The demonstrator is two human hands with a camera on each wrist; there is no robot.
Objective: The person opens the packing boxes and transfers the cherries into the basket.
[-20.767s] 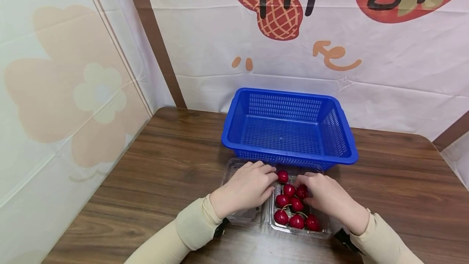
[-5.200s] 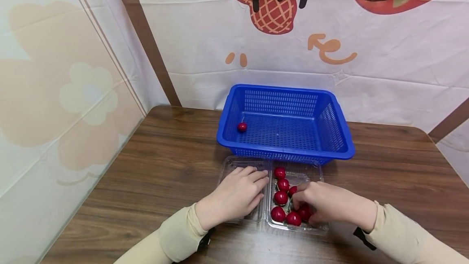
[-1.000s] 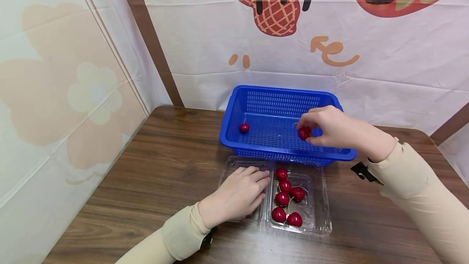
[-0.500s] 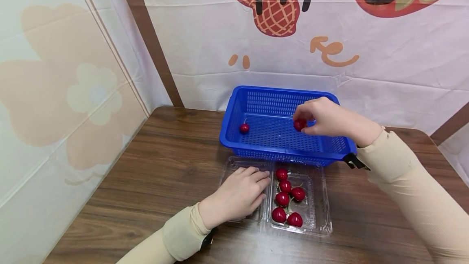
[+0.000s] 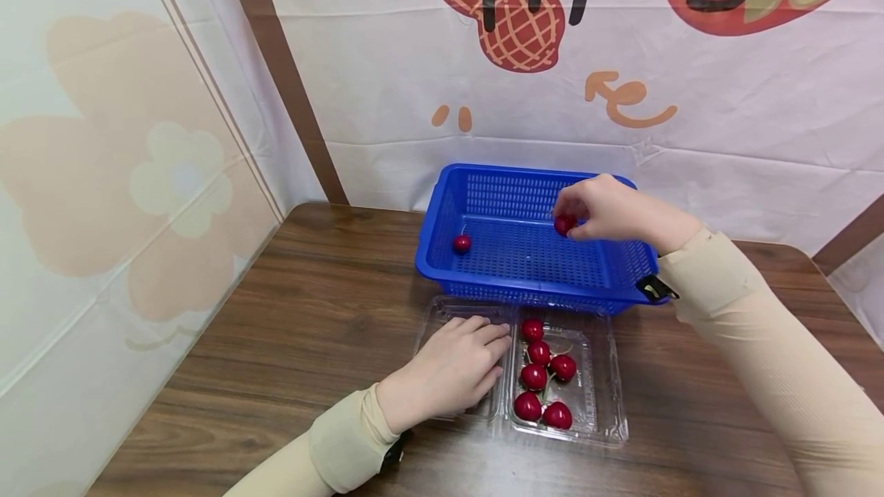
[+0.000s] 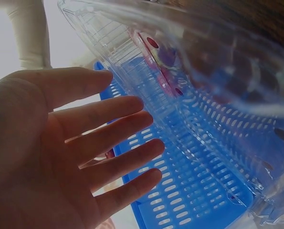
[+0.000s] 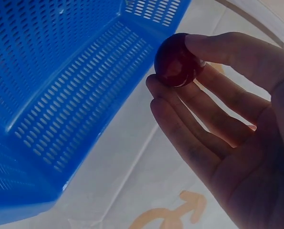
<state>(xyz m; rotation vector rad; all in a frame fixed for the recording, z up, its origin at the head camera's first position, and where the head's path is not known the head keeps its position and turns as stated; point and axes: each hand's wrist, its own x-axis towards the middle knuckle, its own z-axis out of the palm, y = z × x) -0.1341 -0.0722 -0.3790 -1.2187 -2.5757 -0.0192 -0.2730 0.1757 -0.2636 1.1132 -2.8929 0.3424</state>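
My right hand (image 5: 608,209) pinches a dark red cherry (image 7: 177,61) between thumb and fingertips, over the right part of the blue basket (image 5: 430,251). Another cherry (image 5: 462,243) lies at the left inside that basket. My left hand (image 5: 452,366) rests with relaxed fingers over the lid half of the clear plastic box (image 5: 618,405). In the left wrist view its fingers (image 6: 127,124) are spread and fairly straight, with nothing held. Several cherries with stems, such as one at the front (image 5: 557,415), sit in the box's right half.
The box lies spread flat just in front of the basket on a brown wooden table (image 5: 311,290). Behind the basket hangs a white printed cloth (image 5: 387,83), and a second cloth wall (image 5: 103,175) stands along the left edge.
One cherry has come into the basket since the earliest frame, and the box holds fewer. Over the last second my right hand has moved slightly back and left with its cherry; the left stays put.
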